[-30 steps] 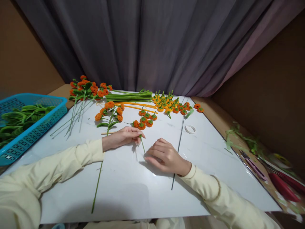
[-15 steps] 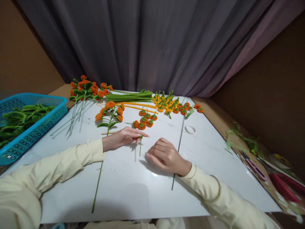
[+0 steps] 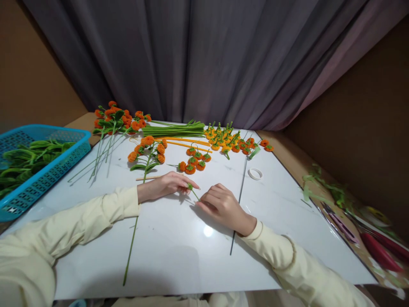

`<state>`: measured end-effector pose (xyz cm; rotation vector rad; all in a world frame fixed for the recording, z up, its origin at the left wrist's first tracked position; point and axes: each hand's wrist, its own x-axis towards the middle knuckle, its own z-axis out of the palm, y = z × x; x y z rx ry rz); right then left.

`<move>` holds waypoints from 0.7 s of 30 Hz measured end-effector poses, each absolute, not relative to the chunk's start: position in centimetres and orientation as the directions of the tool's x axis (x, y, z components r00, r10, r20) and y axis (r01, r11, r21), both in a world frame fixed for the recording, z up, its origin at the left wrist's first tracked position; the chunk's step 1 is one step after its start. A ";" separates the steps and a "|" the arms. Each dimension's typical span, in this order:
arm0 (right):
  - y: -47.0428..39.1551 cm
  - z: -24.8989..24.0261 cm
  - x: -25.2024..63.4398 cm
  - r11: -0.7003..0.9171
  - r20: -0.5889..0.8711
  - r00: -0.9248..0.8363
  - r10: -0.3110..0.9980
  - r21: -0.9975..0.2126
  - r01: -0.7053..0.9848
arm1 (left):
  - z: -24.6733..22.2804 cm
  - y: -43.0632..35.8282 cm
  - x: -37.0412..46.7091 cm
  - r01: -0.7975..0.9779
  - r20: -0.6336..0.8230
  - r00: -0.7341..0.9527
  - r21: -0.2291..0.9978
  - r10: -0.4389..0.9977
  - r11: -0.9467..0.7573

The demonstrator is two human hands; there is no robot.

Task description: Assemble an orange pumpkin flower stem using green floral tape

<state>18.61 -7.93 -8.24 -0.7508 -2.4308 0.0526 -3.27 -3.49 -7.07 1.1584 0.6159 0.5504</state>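
Green and thin, the short fuzzy stem piece (image 3: 194,194) is between the two hands, above the white bench (image 3: 172,260). The left hand (image 3: 166,185) pinches its leafy-looking top; the right hand (image 3: 224,207) curls at its lower end, its grip unclear. Beyond the stem piece lie fuzzy orange flower heads (image 3: 190,169); well left of it, a blue plastic basket (image 3: 59,172).

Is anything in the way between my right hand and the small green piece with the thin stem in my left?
Nothing visible is. Your right hand is right by the free end of the small green piece that your left hand holds. The round orange fuzzy flowers lie beyond, off that line.
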 end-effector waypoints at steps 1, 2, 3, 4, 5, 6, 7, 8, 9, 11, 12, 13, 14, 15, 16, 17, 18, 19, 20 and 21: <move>-7.9 -8.3 18.6 0.833 0.516 -0.666 0.539 -0.208 0.513 | -7.1 -3.5 -3.3 -0.083 -0.158 0.714 0.948 0.683 0.306; -7.9 -8.3 18.6 0.826 0.506 -0.664 0.550 -0.212 0.522 | -7.1 -3.5 -3.3 -0.085 -0.155 0.714 0.949 0.682 0.304; -8.0 -8.3 18.6 0.823 0.501 -0.664 0.555 -0.215 0.526 | -7.2 -3.5 -3.2 -0.090 -0.149 0.715 0.949 0.683 0.302; -8.0 -8.2 18.6 0.821 0.500 -0.663 0.558 -0.217 0.527 | -7.2 -3.4 -3.2 -0.098 -0.143 0.717 0.948 0.682 0.301; -8.0 -8.2 18.6 0.821 0.500 -0.662 0.559 -0.219 0.528 | -7.3 -3.4 -3.2 -0.108 -0.135 0.719 0.947 0.682 0.301; -8.1 -8.1 18.6 0.820 0.501 -0.659 0.560 -0.222 0.528 | -7.4 -3.4 -3.2 -0.117 -0.129 0.720 0.946 0.682 0.302; -8.1 -8.1 18.6 0.819 0.503 -0.656 0.562 -0.226 0.528 | -7.4 -3.4 -3.2 -0.126 -0.123 0.722 0.944 0.680 0.305; -8.1 -8.1 18.6 0.817 0.506 -0.653 0.564 -0.231 0.528 | -7.5 -3.4 -3.2 -0.135 -0.123 0.727 0.939 0.676 0.315; -8.1 -8.1 18.6 0.815 0.509 -0.647 0.568 -0.237 0.528 | -7.5 -3.3 -3.2 -0.142 -0.126 0.731 0.933 0.671 0.331; -8.0 -8.2 18.6 0.812 0.521 -0.633 0.573 -0.254 0.526 | -7.6 -3.3 -3.1 -0.162 -0.138 0.735 0.915 0.664 0.369; -8.0 -8.3 18.6 0.809 0.529 -0.623 0.577 -0.266 0.524 | -7.6 -3.3 -3.1 -0.177 -0.140 0.733 0.905 0.665 0.386; -8.0 -8.3 18.6 0.804 0.535 -0.610 0.585 -0.284 0.522 | -7.7 -3.2 -3.1 -0.192 -0.140 0.729 0.898 0.670 0.396; -8.0 -8.3 18.6 0.796 0.540 -0.592 0.598 -0.313 0.519 | -7.7 -3.2 -3.1 -0.202 -0.138 0.725 0.895 0.675 0.399; -8.1 -8.2 18.6 0.782 0.544 -0.568 0.618 -0.355 0.512 | -7.7 -3.2 -3.1 -0.206 -0.132 0.722 0.896 0.679 0.394; -8.1 -8.1 18.5 0.760 0.543 -0.534 0.648 -0.414 0.501 | -7.7 -3.2 -3.1 -0.202 -0.128 0.723 0.901 0.679 0.385; -8.2 -7.9 18.5 0.723 0.530 -0.492 0.690 -0.491 0.486 | -7.7 -3.2 -3.1 -0.193 -0.124 0.724 0.908 0.678 0.372; -8.2 -7.7 18.4 0.671 0.501 -0.446 0.741 -0.578 0.465 | -7.7 -3.3 -3.1 -0.183 -0.122 0.726 0.914 0.676 0.361; -8.3 -7.4 18.4 0.603 0.458 -0.398 0.795 -0.665 0.441 | -7.7 -3.3 -3.1 -0.176 -0.120 0.727 0.919 0.676 0.353; -8.3 -7.2 18.4 0.525 0.404 -0.347 0.846 -0.744 0.414 | -7.6 -3.3 -3.1 -0.173 -0.120 0.726 0.921 0.677 0.349; -8.2 -7.0 18.3 0.445 0.349 -0.296 0.889 -0.809 0.384 | -7.6 -3.3 -3.1 -0.174 -0.121 0.725 0.921 0.678 0.350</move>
